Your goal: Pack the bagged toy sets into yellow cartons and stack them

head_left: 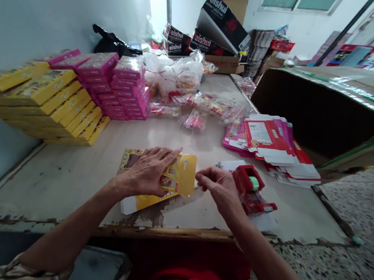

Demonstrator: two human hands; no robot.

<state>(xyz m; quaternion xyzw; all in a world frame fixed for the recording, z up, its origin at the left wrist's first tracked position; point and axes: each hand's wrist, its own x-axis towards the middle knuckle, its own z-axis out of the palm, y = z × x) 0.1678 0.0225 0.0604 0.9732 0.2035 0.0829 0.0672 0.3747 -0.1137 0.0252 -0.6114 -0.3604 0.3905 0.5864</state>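
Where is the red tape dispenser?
Head view: the dispenser sits on the table right of centre, beside the right hand, nearer the camera than the flattened cartons.

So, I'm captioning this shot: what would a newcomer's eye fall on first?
Probably the stacked yellow boxes and pink boxes on the left. Next, the left hand spread over a yellow carton at front centre, with the right hand by its right end, near a red tape dispenser. On the right, a large open cardboard box gapes.

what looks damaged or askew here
The table is chipped along its front edge, the pale surface worn off in ragged patches. At the back, a black box leans steeply above other boxes.
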